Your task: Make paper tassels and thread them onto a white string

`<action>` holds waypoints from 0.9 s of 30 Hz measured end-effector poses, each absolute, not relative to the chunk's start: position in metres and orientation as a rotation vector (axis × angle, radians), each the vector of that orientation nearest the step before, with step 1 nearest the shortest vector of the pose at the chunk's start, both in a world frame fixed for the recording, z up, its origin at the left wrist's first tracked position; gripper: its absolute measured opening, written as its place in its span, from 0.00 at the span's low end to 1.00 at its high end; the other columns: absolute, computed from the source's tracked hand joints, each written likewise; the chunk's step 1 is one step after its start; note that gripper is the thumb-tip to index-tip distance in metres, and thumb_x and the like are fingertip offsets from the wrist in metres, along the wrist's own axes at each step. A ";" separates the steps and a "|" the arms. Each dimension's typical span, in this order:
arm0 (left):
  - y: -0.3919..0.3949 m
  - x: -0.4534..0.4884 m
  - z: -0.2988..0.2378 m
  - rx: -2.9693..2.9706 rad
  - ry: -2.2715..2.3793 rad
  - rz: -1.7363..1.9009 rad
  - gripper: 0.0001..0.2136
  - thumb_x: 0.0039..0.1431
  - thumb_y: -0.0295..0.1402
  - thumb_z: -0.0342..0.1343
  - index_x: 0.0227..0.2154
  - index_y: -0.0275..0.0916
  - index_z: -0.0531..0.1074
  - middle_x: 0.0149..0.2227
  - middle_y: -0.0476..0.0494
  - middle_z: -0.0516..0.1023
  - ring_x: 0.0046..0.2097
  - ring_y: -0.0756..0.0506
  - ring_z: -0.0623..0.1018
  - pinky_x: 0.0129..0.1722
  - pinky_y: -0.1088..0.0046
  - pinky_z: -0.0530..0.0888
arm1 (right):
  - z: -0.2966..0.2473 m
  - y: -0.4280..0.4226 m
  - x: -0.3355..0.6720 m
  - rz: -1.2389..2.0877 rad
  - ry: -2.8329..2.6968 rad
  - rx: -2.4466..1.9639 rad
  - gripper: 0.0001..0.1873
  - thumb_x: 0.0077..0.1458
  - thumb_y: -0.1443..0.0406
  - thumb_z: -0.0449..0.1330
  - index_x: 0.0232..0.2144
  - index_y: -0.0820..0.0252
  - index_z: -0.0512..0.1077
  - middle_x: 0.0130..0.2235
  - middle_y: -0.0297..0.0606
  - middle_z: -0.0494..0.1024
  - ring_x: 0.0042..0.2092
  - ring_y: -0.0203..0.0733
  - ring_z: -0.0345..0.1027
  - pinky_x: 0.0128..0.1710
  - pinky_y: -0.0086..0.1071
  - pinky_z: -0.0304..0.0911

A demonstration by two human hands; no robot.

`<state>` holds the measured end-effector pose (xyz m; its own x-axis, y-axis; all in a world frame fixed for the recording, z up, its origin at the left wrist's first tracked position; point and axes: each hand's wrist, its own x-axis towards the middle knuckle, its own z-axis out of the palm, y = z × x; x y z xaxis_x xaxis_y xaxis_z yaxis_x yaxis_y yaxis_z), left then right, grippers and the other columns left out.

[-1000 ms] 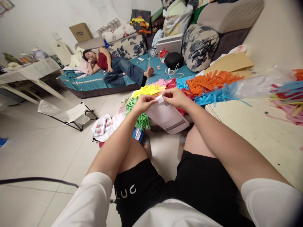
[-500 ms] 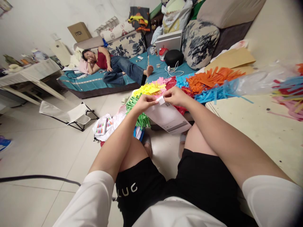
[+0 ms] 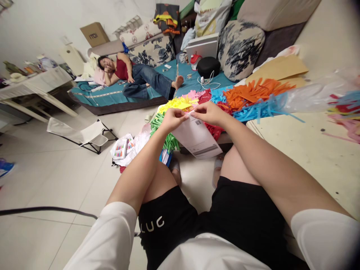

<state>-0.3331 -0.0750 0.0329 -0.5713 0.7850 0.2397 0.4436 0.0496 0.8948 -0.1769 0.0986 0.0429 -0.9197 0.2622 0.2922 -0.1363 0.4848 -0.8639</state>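
Between my knees hangs a white printed sheet of paper (image 3: 195,137), with a dark band of print near its lower edge. My left hand (image 3: 174,119) pinches its top left corner between thumb and fingers. Close beside it, my right hand (image 3: 210,113) pinches the top edge too, and the fingertips of both hands almost meet. Just behind the hands lie paper tassels: a yellow bunch (image 3: 176,105), a green bunch (image 3: 168,140), a red bunch (image 3: 214,131) and an orange bunch (image 3: 255,93).
To the right stands a cream table (image 3: 292,150) with a clear plastic bag (image 3: 309,93) of tassels. A white folding chair (image 3: 81,131) is on the floor at left, near printed packets (image 3: 121,148). A person (image 3: 149,77) lies on the teal-covered sofa (image 3: 95,99).
The white flap that stood up at the sheet's top edge is now pressed down between my fingers. The sheet's lower end has swung slightly left.
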 end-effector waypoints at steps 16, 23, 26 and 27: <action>-0.085 -0.372 0.020 1.047 1.848 1.631 0.22 0.53 0.51 0.81 0.27 0.39 0.81 0.21 0.51 0.69 0.23 0.53 0.63 0.25 0.75 0.57 | 0.020 0.139 -0.195 1.189 -2.249 -0.349 0.18 0.60 0.55 0.75 0.30 0.55 0.72 0.27 0.32 0.68 0.32 0.40 0.59 0.37 0.38 0.61; -0.086 -0.365 0.029 0.944 1.620 1.583 0.19 0.51 0.41 0.85 0.32 0.36 0.81 0.29 0.48 0.80 0.29 0.51 0.79 0.33 0.74 0.79 | 0.021 0.146 -0.192 1.175 -2.218 -0.378 0.10 0.59 0.62 0.74 0.31 0.57 0.77 0.32 0.38 0.77 0.36 0.45 0.68 0.42 0.41 0.66; -0.088 -0.366 0.030 0.898 1.698 1.635 0.21 0.53 0.40 0.85 0.32 0.37 0.77 0.27 0.51 0.79 0.28 0.52 0.79 0.36 0.73 0.82 | 0.021 0.153 -0.189 1.136 -2.200 -0.417 0.10 0.58 0.63 0.75 0.32 0.57 0.78 0.31 0.39 0.76 0.36 0.46 0.68 0.42 0.42 0.67; -0.088 -0.366 0.030 0.882 1.711 1.659 0.22 0.53 0.41 0.86 0.33 0.38 0.76 0.27 0.51 0.80 0.28 0.52 0.80 0.37 0.72 0.83 | 0.020 0.156 -0.188 1.123 -2.180 -0.425 0.10 0.58 0.62 0.75 0.32 0.57 0.78 0.31 0.39 0.76 0.36 0.46 0.68 0.43 0.42 0.68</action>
<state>-0.3658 -0.0879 0.0295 -0.6052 0.7954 0.0328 0.0573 0.0024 0.9984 -0.1879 0.1559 0.0205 -0.7421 0.5423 0.3938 -0.0055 0.5826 -0.8127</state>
